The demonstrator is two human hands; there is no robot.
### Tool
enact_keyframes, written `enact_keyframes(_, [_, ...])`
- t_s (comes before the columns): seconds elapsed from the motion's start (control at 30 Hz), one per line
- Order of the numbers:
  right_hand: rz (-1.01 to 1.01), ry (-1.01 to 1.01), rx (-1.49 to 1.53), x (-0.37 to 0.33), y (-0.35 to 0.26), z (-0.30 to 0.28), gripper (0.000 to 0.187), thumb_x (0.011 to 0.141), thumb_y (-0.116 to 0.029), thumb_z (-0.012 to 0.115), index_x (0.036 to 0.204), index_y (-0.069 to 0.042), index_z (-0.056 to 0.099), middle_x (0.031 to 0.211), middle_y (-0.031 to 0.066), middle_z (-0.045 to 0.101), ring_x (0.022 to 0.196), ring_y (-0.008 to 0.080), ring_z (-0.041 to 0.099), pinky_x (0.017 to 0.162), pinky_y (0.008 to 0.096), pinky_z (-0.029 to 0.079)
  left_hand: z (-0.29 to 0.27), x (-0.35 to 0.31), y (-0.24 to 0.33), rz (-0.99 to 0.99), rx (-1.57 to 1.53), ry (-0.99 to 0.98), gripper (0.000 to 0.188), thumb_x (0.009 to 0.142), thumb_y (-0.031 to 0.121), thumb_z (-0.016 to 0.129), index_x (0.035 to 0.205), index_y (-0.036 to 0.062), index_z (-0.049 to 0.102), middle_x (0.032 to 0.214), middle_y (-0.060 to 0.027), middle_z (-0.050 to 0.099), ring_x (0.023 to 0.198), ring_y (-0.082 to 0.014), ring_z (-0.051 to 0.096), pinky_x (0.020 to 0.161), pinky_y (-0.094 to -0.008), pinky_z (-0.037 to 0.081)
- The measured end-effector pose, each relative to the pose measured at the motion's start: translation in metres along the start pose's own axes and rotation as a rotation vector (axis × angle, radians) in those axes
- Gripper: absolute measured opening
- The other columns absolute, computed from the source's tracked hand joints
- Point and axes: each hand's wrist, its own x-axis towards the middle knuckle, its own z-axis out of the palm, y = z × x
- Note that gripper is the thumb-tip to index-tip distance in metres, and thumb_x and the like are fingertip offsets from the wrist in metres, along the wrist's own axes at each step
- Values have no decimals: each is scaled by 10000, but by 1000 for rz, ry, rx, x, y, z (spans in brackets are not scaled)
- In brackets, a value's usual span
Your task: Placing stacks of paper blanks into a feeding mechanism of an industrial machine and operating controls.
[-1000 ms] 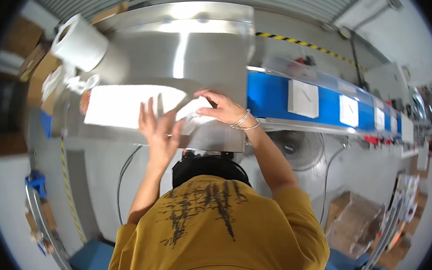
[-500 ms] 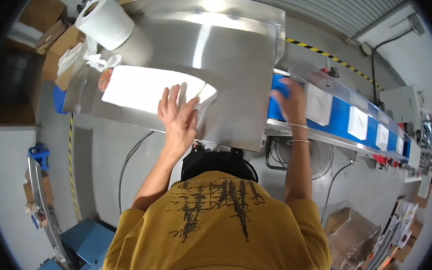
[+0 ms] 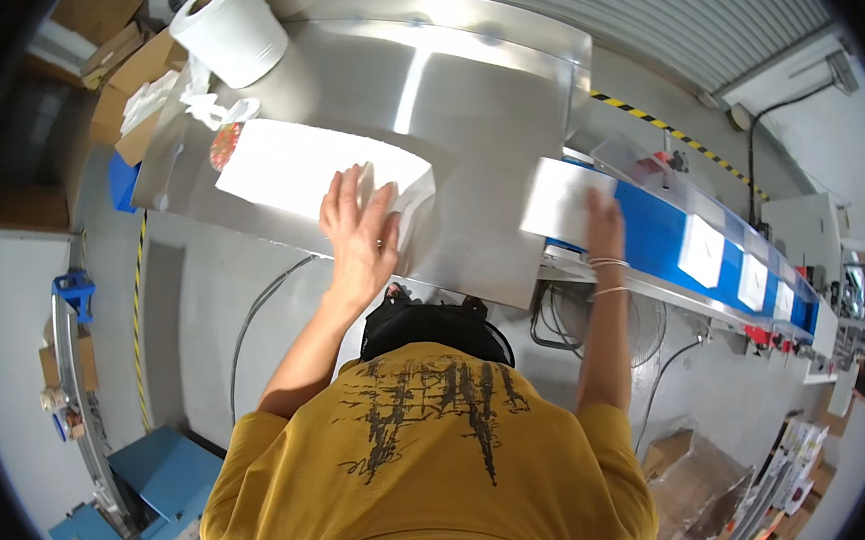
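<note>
My left hand (image 3: 360, 235) lies with fingers stretched over the right end of a long white row of what look like flat packets (image 3: 304, 166) on the steel table. At the table's right side, my right hand (image 3: 604, 227) is at the right edge of a square white packet (image 3: 561, 199). That packet spans the table's edge and the start of the blue conveyor belt (image 3: 646, 225). The right fingers are blurred and seem to grip it. A round red-patterned item (image 3: 225, 145) touches the row's left end.
A big white roll (image 3: 231, 30) stands at the table's back left, near crumpled white plastic (image 3: 218, 110). More white packets (image 3: 701, 251) lie along the belt, beside a clear guard (image 3: 640, 164). Cardboard boxes (image 3: 136, 69) are at the left. Bare steel table (image 3: 479, 173) separates my hands.
My right hand has come down onto the nearest packet, which has moved left off the belt's end toward the table. The left hand stays on the white row. The view has shifted slightly.
</note>
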Motion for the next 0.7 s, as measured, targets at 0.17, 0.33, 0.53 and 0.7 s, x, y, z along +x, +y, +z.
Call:
enact_keyframes(0.17, [1040,-206,290,55,9,-106,425,794,-271,674,1134,-39,570,1123,165,587,996,317,565,845,407,453,1,-4,-4,69,-13,-12,383,757,25,640,1134,92,626,1405,-207,333,1321,-428,244,1054,-554,188])
enact_keyframes(0.33, [197,-234,1201,129,-71,-146,568,701,-202,789,1205,-110,543,1187,85,560,1047,250,565,891,358,465,-6,-1,-4,57,-71,-61,365,727,-1,642,1071,117,672,1422,-198,321,1348,-427,204,1058,-573,149])
enact_keyframes(0.53, [35,-418,1655,179,-145,-139,434,734,-161,755,1133,-116,588,1115,77,570,1076,229,519,867,324,455,-10,2,-4,86,-92,-101,361,699,-21,636,1023,124,699,1440,-187,307,1361,-425,174,1063,-569,127])
enact_keyframes(0.7, [28,-369,1654,156,-140,-124,325,811,-133,708,1086,-30,570,1080,51,542,986,121,518,835,256,446,-10,3,-8,106,-97,-74,276,741,47,664,1010,101,689,1432,-198,307,1352,-430,190,1063,-558,137])
